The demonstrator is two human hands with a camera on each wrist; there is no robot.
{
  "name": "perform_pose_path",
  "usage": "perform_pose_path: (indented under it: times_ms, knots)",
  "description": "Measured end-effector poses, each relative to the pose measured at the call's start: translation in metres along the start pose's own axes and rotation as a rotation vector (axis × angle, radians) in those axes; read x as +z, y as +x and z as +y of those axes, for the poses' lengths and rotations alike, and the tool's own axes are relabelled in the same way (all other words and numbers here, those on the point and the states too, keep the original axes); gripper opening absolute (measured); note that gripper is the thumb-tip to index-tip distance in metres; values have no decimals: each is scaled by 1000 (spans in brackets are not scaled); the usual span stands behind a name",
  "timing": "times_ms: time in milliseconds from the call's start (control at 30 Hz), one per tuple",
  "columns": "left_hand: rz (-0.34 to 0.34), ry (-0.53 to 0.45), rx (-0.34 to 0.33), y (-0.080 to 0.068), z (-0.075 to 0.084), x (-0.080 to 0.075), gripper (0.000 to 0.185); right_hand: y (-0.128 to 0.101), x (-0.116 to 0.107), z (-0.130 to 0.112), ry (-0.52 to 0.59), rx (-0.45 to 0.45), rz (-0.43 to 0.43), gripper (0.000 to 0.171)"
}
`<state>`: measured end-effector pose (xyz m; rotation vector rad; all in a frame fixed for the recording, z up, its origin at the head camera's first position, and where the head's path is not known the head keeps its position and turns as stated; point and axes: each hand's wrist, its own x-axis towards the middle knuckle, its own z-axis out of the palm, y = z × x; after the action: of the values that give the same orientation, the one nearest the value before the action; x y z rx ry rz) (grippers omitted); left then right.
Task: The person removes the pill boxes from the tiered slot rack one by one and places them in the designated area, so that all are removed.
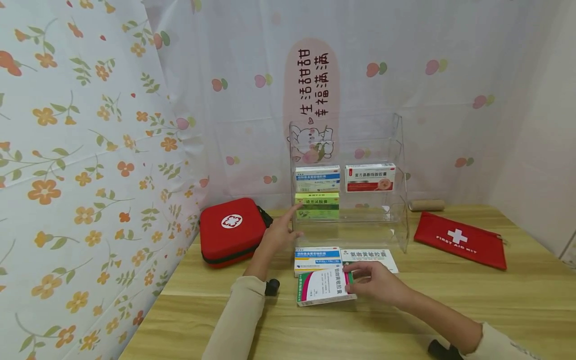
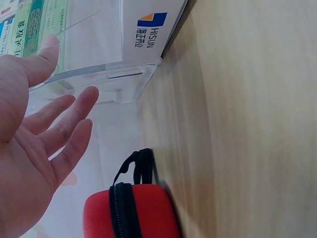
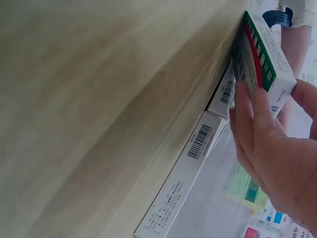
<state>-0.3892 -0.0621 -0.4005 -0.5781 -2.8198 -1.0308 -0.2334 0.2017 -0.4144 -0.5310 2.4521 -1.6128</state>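
My right hand (image 1: 378, 284) pinches a white, green and magenta medicine box (image 1: 325, 291) between thumb and fingers, tilted above the table. It overlaps a blue-and-white medicine box (image 1: 317, 254) at the foot of a clear display rack (image 1: 360, 218). A white medicine box (image 1: 370, 256) lies beside that one, partly behind my right hand. At the rack's left side is my left hand (image 1: 280, 232), fingers extended and holding nothing; contact with the rack is unclear. Higher in the rack sit a green box (image 1: 317, 209), another blue-and-white box (image 1: 317, 179) and a red-and-white box (image 1: 370, 179).
A red hard case (image 1: 234, 230) with a white emblem lies left of the rack, its black strap (image 2: 143, 166) towards the rack. On the right lies a red first aid pouch (image 1: 459, 242). Behind it is a tan roll (image 1: 426, 205), near the patterned curtain (image 1: 243, 100).
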Motion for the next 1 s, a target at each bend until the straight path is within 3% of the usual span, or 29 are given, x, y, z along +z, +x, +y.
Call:
perform_pose_path:
  times_ms: [133,367,1000]
  knots:
    - [27,-32,20,-1,-2,2,88,2,1,2,-38,-12,1,44]
    - [41,-37,39,-4,-3,3,86,4,6,4,48,30,-80,46]
    - [40,16,4,-3,2,9,86,9,8,2,-114,54,-100,39]
